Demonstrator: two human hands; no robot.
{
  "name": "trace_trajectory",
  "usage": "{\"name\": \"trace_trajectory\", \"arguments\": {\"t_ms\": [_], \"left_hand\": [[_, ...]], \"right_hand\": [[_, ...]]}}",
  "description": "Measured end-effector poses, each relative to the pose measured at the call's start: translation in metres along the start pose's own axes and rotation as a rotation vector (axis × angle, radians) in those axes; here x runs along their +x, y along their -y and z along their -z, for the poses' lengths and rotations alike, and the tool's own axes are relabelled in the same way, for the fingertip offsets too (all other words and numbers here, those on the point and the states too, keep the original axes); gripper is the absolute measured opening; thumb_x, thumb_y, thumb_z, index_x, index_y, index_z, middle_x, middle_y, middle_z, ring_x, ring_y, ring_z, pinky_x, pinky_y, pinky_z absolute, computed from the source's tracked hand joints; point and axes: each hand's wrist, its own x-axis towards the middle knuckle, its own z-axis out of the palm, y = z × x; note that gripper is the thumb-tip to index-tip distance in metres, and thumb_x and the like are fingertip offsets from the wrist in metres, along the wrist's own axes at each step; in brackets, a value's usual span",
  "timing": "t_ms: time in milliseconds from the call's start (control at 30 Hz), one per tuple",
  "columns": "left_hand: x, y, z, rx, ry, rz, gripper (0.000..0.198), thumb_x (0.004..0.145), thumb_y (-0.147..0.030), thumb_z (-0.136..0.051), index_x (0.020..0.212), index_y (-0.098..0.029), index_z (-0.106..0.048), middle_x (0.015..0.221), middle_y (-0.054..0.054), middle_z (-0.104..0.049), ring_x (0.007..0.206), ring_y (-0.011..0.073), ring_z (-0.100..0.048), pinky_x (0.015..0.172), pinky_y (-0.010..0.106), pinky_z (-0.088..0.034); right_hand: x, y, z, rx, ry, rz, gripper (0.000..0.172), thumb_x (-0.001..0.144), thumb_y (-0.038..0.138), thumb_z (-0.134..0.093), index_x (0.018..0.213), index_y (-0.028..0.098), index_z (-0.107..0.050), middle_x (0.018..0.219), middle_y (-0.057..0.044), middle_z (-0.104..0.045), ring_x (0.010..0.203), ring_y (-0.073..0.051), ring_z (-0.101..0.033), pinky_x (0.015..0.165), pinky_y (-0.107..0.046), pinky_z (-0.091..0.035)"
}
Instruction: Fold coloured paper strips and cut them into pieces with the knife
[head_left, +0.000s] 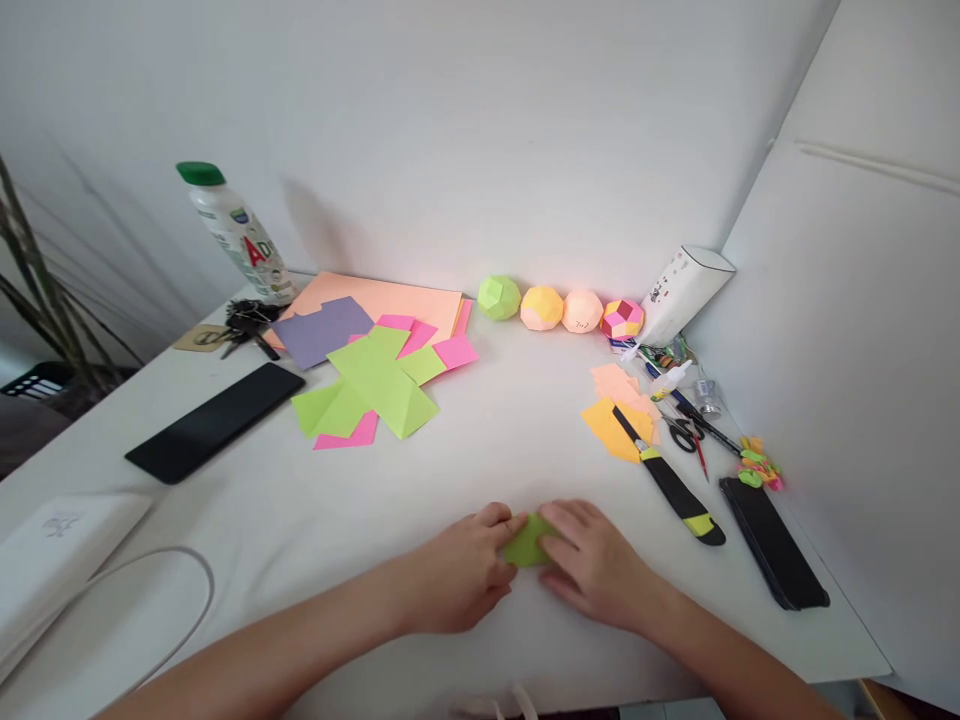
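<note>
A small folded piece of green paper (527, 543) lies on the white table (480, 430) near its front edge. My left hand (465, 572) presses on the paper's left side with curled fingers. My right hand (592, 565) covers its right side, fingers bent down onto it. Both hands pinch the paper between them, and part of it is hidden under the fingers.
Loose green, pink, purple and orange sheets (375, 375) lie at the back left. Several paper balls (559, 308) line the wall. A utility knife (667, 480), scissors (684, 432), pens and a dark case (772, 545) sit right. A phone (214, 422), keys and a bottle (236, 232) sit left.
</note>
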Motion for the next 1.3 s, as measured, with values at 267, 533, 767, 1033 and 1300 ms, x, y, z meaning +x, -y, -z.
{"name": "trace_trajectory", "arguments": {"t_ms": [267,533,767,1033,1300], "left_hand": [[0.004,0.011,-0.014,-0.281,-0.132,0.027,0.005,0.080,-0.014,-0.057,0.081,-0.017,-0.060,0.096,0.008,-0.064,0.090,0.0204,-0.053,0.088,0.034,-0.045],[0.007,0.011,-0.035,-0.604,-0.405,0.239,0.013,0.090,-0.021,-0.043,0.085,-0.019,-0.055,0.093,0.007,-0.061,0.087,0.0185,-0.053,0.079,0.032,-0.046],[0.007,0.000,-0.036,-1.039,-0.434,0.473,0.028,0.088,-0.039,-0.049,0.070,-0.017,-0.050,0.062,-0.003,-0.044,0.057,0.0105,-0.038,0.054,0.023,-0.034],[0.004,-0.003,-0.041,-1.043,-0.461,0.494,0.028,0.087,-0.040,-0.051,0.071,-0.017,-0.049,0.065,-0.002,-0.045,0.059,0.0110,-0.037,0.054,0.023,-0.031],[0.006,-0.006,-0.036,-1.199,-0.458,0.554,0.035,0.081,-0.049,-0.058,0.068,-0.017,-0.049,0.064,-0.002,-0.045,0.058,0.0106,-0.038,0.054,0.023,-0.031]], "right_hand": [[0.018,0.005,-0.009,-0.128,0.219,0.177,0.018,0.075,0.003,-0.045,0.071,0.014,-0.058,0.073,-0.010,-0.059,0.067,-0.020,-0.048,0.054,-0.031,-0.035],[0.023,-0.018,-0.008,0.502,-0.041,-0.150,0.011,0.071,0.012,-0.045,0.066,0.019,-0.052,0.063,0.000,-0.055,0.056,-0.012,-0.045,0.055,-0.025,-0.037],[0.025,0.005,-0.019,0.812,-0.163,-0.324,0.008,0.074,0.019,-0.048,0.066,0.019,-0.047,0.059,0.004,-0.047,0.053,-0.009,-0.040,0.050,-0.021,-0.034],[0.029,0.019,-0.026,1.044,-0.152,-0.416,0.008,0.071,0.021,-0.050,0.064,0.019,-0.046,0.056,0.006,-0.041,0.052,-0.008,-0.034,0.048,-0.021,-0.029],[0.031,0.011,-0.021,1.192,0.009,-0.513,0.005,0.065,0.015,-0.049,0.063,0.019,-0.046,0.054,0.008,-0.040,0.050,-0.007,-0.033,0.044,-0.019,-0.026]]}}
